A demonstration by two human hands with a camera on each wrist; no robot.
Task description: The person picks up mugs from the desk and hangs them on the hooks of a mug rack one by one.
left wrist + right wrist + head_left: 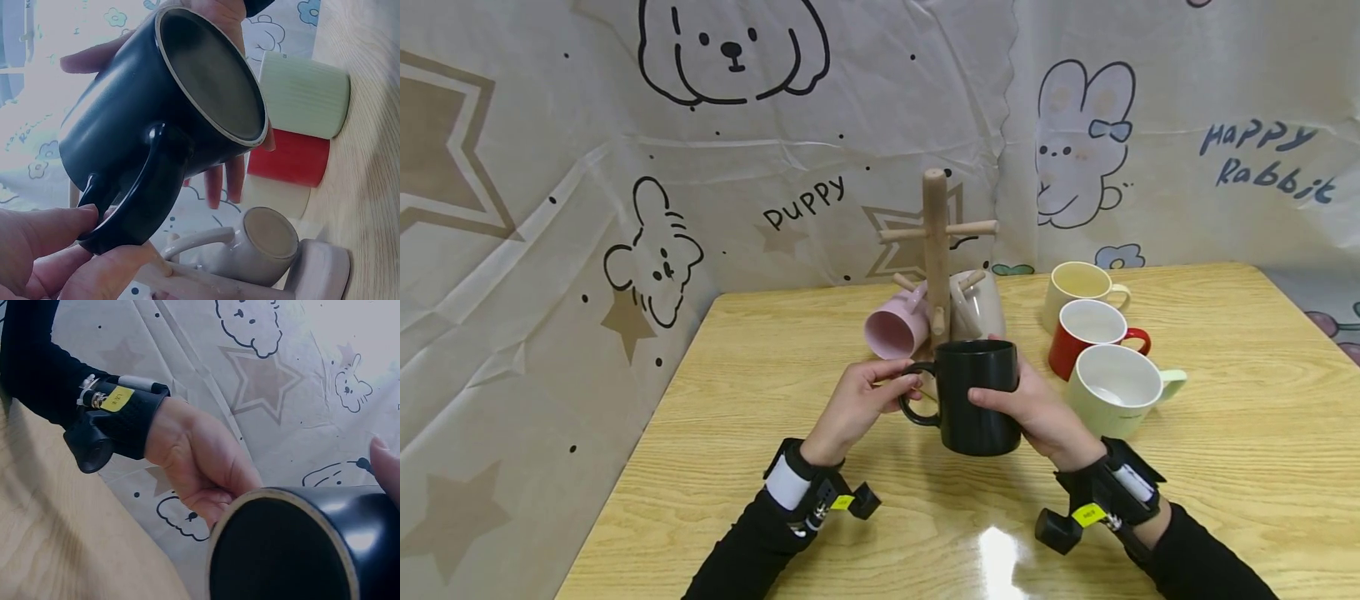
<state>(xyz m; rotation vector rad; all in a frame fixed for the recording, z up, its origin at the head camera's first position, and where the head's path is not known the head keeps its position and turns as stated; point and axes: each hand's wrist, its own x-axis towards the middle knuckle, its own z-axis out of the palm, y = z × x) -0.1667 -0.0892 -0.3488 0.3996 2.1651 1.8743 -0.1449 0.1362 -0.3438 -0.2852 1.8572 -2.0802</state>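
A black mug (pixel 958 417) is held upright above the table, in front of a wooden mug stand (pixel 936 250). My left hand (pixel 861 404) pinches its handle from the left; in the left wrist view the thumb and fingers meet on the handle (pixel 150 206). Round the body from the right, my right hand (pixel 1045 412) grips the mug, thumb across the near side. The mug's unglazed bottom rim (pixel 284 500) shows in the right wrist view. Behind it on the stand hang a pink mug (pixel 897 327) and a whitish mug (pixel 988 308).
On the right of the table stand a pale yellow mug (pixel 1067 292), a red mug with a white inside (pixel 1067 350) and a light green mug (pixel 1105 408), close together. The stand's two upper pegs (pixel 973 227) bear nothing. A printed curtain (pixel 850 100) hangs behind the table.
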